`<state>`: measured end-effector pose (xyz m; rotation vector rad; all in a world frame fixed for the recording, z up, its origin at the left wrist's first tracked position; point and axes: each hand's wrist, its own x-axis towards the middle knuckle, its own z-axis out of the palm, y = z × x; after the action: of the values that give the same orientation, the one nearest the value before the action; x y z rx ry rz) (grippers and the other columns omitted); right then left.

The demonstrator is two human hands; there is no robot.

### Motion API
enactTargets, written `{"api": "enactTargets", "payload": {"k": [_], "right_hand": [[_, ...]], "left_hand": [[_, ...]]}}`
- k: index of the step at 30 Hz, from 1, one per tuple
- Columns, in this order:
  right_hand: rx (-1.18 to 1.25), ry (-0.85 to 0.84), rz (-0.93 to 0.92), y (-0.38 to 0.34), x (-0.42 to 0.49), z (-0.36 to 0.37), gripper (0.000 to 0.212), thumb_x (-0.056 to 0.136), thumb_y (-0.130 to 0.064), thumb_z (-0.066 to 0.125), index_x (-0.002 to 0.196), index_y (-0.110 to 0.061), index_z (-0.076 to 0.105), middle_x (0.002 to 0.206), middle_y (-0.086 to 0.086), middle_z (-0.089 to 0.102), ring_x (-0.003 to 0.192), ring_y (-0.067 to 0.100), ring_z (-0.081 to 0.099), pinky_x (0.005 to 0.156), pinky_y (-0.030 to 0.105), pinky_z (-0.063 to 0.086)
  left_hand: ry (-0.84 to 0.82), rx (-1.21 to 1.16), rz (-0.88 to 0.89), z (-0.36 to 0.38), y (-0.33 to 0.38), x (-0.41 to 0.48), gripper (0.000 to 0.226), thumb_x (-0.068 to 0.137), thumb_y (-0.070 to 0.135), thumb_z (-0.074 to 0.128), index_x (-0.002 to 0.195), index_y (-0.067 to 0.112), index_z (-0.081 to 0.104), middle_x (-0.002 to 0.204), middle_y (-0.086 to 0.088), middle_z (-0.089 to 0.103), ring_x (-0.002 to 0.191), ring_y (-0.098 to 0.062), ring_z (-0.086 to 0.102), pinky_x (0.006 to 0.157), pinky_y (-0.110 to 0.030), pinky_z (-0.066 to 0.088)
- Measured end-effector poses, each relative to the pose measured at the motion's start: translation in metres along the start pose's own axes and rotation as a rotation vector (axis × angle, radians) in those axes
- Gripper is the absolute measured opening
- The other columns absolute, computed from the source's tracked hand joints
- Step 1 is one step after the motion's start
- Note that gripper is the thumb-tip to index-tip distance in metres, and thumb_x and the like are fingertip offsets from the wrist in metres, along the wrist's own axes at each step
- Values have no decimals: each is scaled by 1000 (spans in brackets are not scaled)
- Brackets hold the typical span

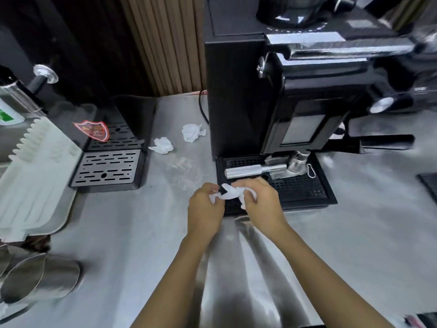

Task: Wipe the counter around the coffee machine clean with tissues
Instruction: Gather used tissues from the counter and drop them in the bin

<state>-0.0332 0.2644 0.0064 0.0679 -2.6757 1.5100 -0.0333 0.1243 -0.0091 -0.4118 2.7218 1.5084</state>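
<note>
- Both hands meet just in front of the coffee machine (272, 98), over the front left corner of its black drip tray (305, 192); the left hand (205, 204) and the right hand (261, 200) are each pinched closed on opposite ends of one white tissue (228, 194), which is bunched between them.
- It looks like the tissue is being gathered or refolded into a pad (I can't tell whether it is damp or already soiled).
- To do this well, I'd fold it into a flat wad with a clean face outward, so the whole palm can press it rather than two fingertips.
- The patch that most needs it seems to be the pale powdery smear (185, 170) on the steel bench (142, 233), just left of the machine's drip tray.
- Wipe toward one spot instead of scrubbing in circles, or the dust only spreads.
- Two crumpled tissues lie left of the machine, one (192, 132) close to its side and one (162, 145) further left beside a second drip tray (107, 170); they should be cleared before wiping there.
- Mind the portafilter handle (246, 171) resting on the machine's tray, and the cable (203, 110) at the machine's rear left, when working along the base.
</note>
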Motion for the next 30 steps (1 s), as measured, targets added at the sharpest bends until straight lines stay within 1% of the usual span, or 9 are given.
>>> {"api": "enactTargets", "payload": {"k": [2, 6, 10, 13, 15, 17, 22, 25, 30], "right_hand": [[13, 17, 2, 8, -12, -21, 43, 86, 14, 46, 98, -16, 73, 97, 1, 59, 82, 3, 57, 74, 5, 40], [52, 89, 38, 31, -36, -66, 42, 84, 17, 45, 88, -14, 73, 96, -2, 60, 88, -13, 55, 77, 2, 39], [35, 170, 75, 59, -54, -101, 43, 82, 18, 47, 83, -16, 74, 90, -9, 59, 84, -16, 54, 74, 1, 38], [20, 247, 83, 77, -64, -122, 45, 78, 19, 48, 79, -18, 74, 89, -8, 61, 86, -16, 55, 77, 0, 37], [21, 286, 85, 86, -71, -136, 50, 76, 18, 48, 76, -27, 70, 90, -1, 63, 87, -14, 55, 79, 1, 36], [29, 314, 98, 94, -80, -150, 54, 76, 19, 48, 73, -32, 66, 91, 1, 63, 88, -15, 54, 79, 1, 35], [30, 346, 171, 116, -99, -183, 51, 79, 17, 49, 73, -31, 66, 88, -12, 58, 84, -13, 55, 75, 0, 34], [26, 378, 214, 129, -110, -201, 48, 81, 15, 48, 74, -28, 68, 91, -4, 62, 83, -5, 56, 75, 2, 35], [28, 472, 277, 149, -133, -231, 41, 82, 13, 48, 79, -20, 72, 93, -2, 62, 86, -8, 57, 75, 2, 37]], "left_hand": [[-15, -32, 10, 14, 11, -9, 26, 86, 7, 56, 106, 20, 66, 107, 1, 65, 98, -13, 59, 82, -21, 47], [-70, -49, 61, 46, 36, -29, 23, 87, 9, 55, 101, 23, 68, 107, 2, 64, 93, -9, 60, 77, -15, 45], [-130, -11, 104, 81, 57, -44, 22, 86, 11, 57, 97, 26, 69, 108, 3, 65, 93, -7, 59, 76, -13, 41], [-171, 7, 141, 105, 73, -56, 21, 85, 10, 58, 94, 25, 69, 107, 2, 65, 93, -7, 58, 78, -12, 41], [-189, 8, 156, 120, 83, -64, 21, 85, 9, 58, 93, 23, 70, 105, 1, 65, 92, -10, 59, 82, -19, 46], [-211, 40, 183, 133, 92, -71, 21, 85, 8, 58, 94, 21, 71, 105, -1, 64, 90, -10, 57, 80, -15, 41], [-265, 101, 209, 165, 110, -86, 19, 86, 12, 58, 96, 22, 71, 106, -1, 63, 91, -10, 54, 75, -15, 35], [-318, 127, 224, 185, 120, -94, 21, 87, 12, 57, 101, 20, 71, 109, 1, 61, 93, -9, 53, 78, -18, 37], [-399, 140, 281, 220, 139, -110, 18, 87, 12, 58, 95, 23, 70, 108, 1, 63, 93, -7, 53, 80, -16, 35]]}}
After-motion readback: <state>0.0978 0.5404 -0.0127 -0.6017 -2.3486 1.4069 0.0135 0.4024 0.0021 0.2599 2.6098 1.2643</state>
